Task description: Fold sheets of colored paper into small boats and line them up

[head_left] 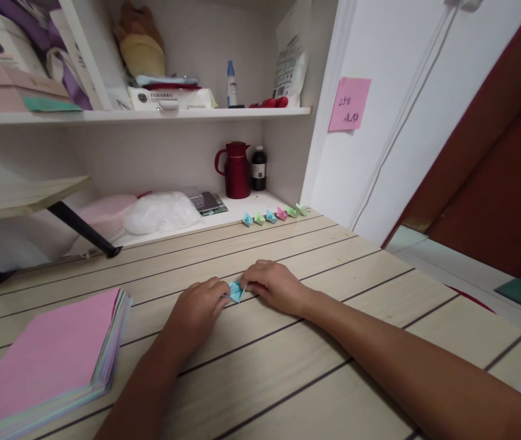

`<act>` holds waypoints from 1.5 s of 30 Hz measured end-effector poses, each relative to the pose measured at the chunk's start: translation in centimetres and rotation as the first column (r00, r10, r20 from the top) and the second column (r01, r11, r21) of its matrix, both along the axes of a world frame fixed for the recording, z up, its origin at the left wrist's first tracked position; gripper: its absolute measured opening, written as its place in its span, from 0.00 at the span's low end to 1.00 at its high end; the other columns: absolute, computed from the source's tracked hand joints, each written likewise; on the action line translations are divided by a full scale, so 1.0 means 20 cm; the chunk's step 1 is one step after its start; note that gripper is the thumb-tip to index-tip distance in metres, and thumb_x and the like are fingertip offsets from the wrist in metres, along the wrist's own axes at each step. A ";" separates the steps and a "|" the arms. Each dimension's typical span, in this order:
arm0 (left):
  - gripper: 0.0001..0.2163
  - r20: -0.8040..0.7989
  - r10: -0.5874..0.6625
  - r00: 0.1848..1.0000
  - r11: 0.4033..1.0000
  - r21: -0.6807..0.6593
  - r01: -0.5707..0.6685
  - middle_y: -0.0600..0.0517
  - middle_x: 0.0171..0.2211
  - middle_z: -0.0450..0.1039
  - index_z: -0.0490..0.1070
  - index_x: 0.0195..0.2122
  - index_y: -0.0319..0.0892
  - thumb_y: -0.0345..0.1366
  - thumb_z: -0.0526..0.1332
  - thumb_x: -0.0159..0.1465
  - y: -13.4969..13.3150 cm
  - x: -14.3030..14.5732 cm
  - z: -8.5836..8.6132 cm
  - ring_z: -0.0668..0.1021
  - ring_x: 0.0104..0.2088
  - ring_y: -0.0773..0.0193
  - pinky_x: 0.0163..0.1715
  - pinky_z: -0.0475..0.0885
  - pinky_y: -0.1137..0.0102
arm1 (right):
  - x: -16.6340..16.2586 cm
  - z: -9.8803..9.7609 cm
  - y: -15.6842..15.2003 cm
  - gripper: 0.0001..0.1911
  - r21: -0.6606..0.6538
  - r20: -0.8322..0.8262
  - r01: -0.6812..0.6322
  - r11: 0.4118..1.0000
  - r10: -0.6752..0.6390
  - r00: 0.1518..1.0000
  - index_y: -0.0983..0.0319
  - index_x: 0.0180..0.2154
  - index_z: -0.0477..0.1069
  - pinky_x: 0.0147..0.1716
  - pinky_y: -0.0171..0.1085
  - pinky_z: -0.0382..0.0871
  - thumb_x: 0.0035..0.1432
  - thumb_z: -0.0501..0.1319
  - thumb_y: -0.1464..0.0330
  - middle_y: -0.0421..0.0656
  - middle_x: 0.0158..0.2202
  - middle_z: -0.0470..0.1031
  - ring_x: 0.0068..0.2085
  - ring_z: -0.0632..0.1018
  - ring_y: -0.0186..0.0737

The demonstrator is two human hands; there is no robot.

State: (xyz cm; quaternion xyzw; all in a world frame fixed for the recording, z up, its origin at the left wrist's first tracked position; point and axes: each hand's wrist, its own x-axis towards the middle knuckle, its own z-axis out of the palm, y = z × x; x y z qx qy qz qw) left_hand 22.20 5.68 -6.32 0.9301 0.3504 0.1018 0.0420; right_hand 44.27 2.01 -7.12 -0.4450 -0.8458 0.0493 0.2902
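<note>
A small piece of folded blue paper point(236, 292) is held between my two hands, just above or on the wooden tabletop. My left hand point(202, 300) pinches its left corner, fingers curled. On the opposite side, my right hand point(273, 284) grips the right edge between thumb and fingers. The middle of the paper shows creases and comes to a point toward me. Beyond my hands, near the table's far edge, stands a row of several small folded paper boats, among them a blue one point(247, 219), a pink one point(281, 213) and a green one point(301, 209).
A thick stack of coloured paper point(54, 354), pink on top, lies at the left. Behind the table point(260, 360) is a white shelf holding a red jug point(237, 171), a dark bottle point(258, 168) and a white plastic bag point(162, 212). A small raised stand point(26, 197) occupies the left rear.
</note>
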 end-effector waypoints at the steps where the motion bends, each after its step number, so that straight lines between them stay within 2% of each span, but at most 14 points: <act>1: 0.08 -0.001 0.000 1.000 1.000 0.001 0.000 0.53 0.37 0.74 0.70 0.37 0.46 0.36 0.52 0.68 0.00 0.00 0.00 0.74 0.36 0.62 0.38 0.64 0.67 | 0.00 0.00 0.00 0.08 -0.002 -0.003 0.004 1.000 -0.004 1.000 0.58 0.38 0.74 0.42 0.37 0.65 0.60 0.60 0.76 0.41 0.37 0.79 0.40 0.74 0.41; 17: 0.08 -0.004 -0.014 1.000 1.000 0.020 0.014 0.53 0.39 0.74 0.70 0.38 0.46 0.34 0.52 0.68 -0.01 0.02 0.00 0.74 0.37 0.61 0.39 0.64 0.67 | 0.00 0.00 0.00 0.06 -0.033 -0.031 0.016 0.999 -0.017 0.999 0.59 0.37 0.74 0.43 0.38 0.66 0.60 0.61 0.75 0.42 0.37 0.79 0.41 0.74 0.41; 23: 0.06 0.009 -0.018 1.000 1.000 0.019 0.018 0.53 0.40 0.74 0.69 0.39 0.46 0.35 0.53 0.68 0.00 0.01 -0.02 0.74 0.38 0.61 0.40 0.64 0.66 | 0.00 0.01 -0.02 0.11 -0.094 -0.042 0.096 0.991 -0.100 0.994 0.56 0.45 0.71 0.41 0.37 0.65 0.60 0.61 0.74 0.41 0.39 0.78 0.41 0.75 0.41; 28: 0.07 0.016 -0.007 1.000 1.000 0.000 0.007 0.52 0.38 0.74 0.69 0.37 0.46 0.35 0.52 0.68 -0.01 0.03 -0.01 0.74 0.38 0.60 0.40 0.63 0.65 | -0.01 0.00 -0.01 0.10 -0.051 0.008 0.127 0.991 -0.126 0.992 0.57 0.41 0.73 0.41 0.36 0.64 0.61 0.58 0.76 0.41 0.34 0.76 0.37 0.74 0.40; 32: 0.05 0.050 0.012 0.999 0.999 -0.031 -0.010 0.53 0.38 0.74 0.69 0.36 0.46 0.34 0.54 0.67 -0.03 0.02 0.01 0.74 0.37 0.61 0.39 0.63 0.66 | -0.01 0.01 -0.01 0.10 -0.052 -0.016 0.126 0.991 -0.126 0.992 0.57 0.43 0.73 0.41 0.36 0.65 0.60 0.60 0.75 0.42 0.36 0.77 0.39 0.75 0.41; 35: 0.02 0.098 0.053 0.994 0.997 -0.061 -0.047 0.54 0.37 0.74 0.67 0.38 0.46 0.34 0.57 0.64 -0.03 0.00 0.02 0.75 0.36 0.62 0.37 0.63 0.68 | 0.01 0.02 -0.02 0.14 -0.075 -0.057 0.110 0.991 -0.114 0.992 0.56 0.46 0.72 0.43 0.37 0.66 0.58 0.63 0.73 0.42 0.40 0.78 0.42 0.75 0.42; 40: 0.05 0.158 0.134 0.978 0.987 -0.114 -0.117 0.56 0.31 0.72 0.65 0.39 0.47 0.34 0.59 0.62 -0.03 -0.03 0.02 0.74 0.32 0.63 0.32 0.61 0.70 | 0.05 0.03 -0.03 0.22 -0.164 -0.149 0.093 0.982 -0.118 0.982 0.55 0.52 0.69 0.41 0.37 0.68 0.56 0.64 0.75 0.40 0.39 0.79 0.40 0.78 0.39; 45: 0.09 0.206 0.174 0.963 0.974 -0.180 -0.137 0.59 0.28 0.70 0.63 0.41 0.47 0.35 0.61 0.59 -0.01 -0.04 0.01 0.73 0.27 0.66 0.29 0.62 0.72 | 0.07 0.02 -0.02 0.26 -0.159 -0.180 0.054 0.986 -0.083 0.980 0.54 0.54 0.68 0.41 0.37 0.70 0.54 0.65 0.76 0.41 0.42 0.78 0.39 0.78 0.38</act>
